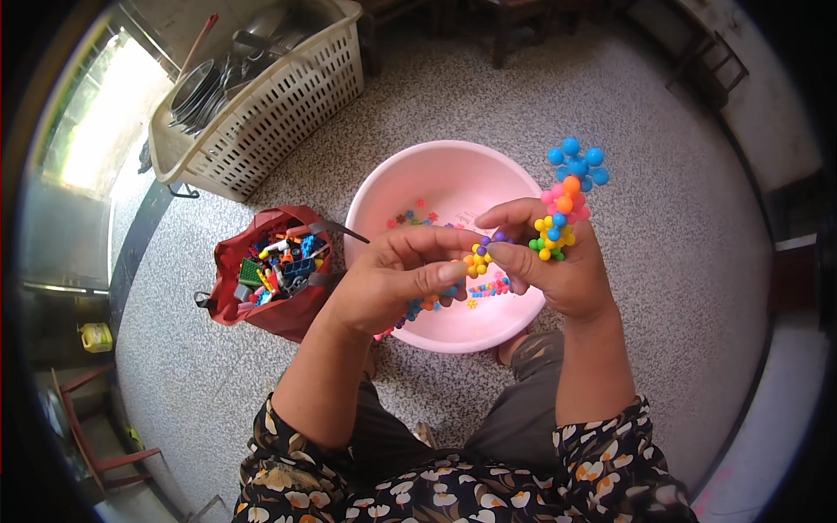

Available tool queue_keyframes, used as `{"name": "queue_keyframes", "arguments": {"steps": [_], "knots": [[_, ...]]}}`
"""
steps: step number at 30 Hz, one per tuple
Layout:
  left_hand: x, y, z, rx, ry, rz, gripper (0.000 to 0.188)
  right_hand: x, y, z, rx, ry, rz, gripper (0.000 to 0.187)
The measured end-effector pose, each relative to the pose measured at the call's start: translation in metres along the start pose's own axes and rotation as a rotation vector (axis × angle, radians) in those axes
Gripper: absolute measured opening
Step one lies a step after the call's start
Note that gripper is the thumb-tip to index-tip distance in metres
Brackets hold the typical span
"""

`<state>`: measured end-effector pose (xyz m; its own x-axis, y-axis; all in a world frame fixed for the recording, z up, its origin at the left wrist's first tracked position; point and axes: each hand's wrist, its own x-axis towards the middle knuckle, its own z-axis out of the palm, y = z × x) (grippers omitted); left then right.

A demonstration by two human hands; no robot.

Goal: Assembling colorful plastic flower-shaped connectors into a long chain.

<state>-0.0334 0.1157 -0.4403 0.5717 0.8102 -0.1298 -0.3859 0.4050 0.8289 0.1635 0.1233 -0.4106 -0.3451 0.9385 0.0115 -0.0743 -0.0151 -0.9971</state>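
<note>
Above a pink basin (514, 170), my two hands meet over linked plastic toy pieces with round, bead-like knobs. My left hand (392, 261) is closed on a multicoloured string of these pieces, with a yellow flower-shaped piece (477, 263) at its fingertips. Part of that string hangs below the palm, half hidden by the fingers. Closed too, my right hand (567, 275) pinches by a purple piece (499, 237). From it rises a linked chain (565, 205) of green, yellow, pink and orange, topped by a blue flower-shaped piece (577, 166). Whether both strings are joined cannot be made out.
Small loose pieces (414, 216) lie inside the basin. Left of it stands a red bag (301, 324) full of mixed toy bricks. A cream slotted basket (270, 122) with metal pans is at the far left. A wooden chair (83, 427) stands at the left edge.
</note>
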Motion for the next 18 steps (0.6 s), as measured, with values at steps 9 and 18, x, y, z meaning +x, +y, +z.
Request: {"name": "queue_keyframes", "arguments": {"steps": [9,18], "knots": [[0.005,-0.007,0.009,-0.049,0.117,0.141,0.034,0.001,0.011,0.013,0.158,0.133,-0.042,0.017],[0.005,-0.010,0.002,-0.355,-0.019,0.226,0.029,0.007,0.014,0.013,0.528,0.228,-0.019,0.021]]}}
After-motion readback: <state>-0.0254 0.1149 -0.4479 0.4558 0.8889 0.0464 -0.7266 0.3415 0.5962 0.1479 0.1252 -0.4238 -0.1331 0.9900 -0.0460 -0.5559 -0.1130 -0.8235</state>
